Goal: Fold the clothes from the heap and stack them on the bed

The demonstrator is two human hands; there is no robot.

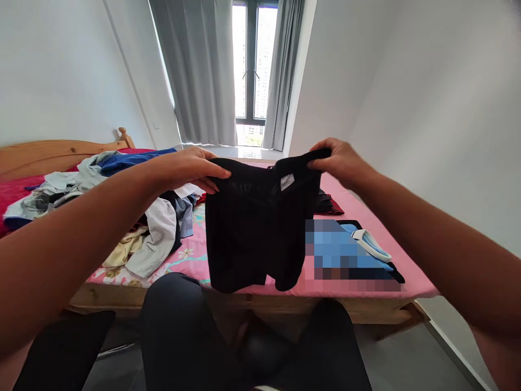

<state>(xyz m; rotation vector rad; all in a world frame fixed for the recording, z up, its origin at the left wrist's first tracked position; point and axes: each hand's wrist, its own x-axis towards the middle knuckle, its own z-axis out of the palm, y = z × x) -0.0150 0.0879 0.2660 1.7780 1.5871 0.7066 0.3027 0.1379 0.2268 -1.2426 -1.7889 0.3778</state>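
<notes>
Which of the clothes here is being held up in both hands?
The black shorts, held by the waistband between the left hand and right hand; the piled clothes and blue shirt lie on the bed instead.

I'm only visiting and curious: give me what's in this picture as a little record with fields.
Held item: black shorts, pale label inside
Left hand: grips one end of the waistband
Right hand: grips the other end
Bed, left side: heap of mixed clothes
Bed, right side: blue garment, pale collar, partly pixelated
Headboard: wooden
Background: grey curtains, window
</notes>
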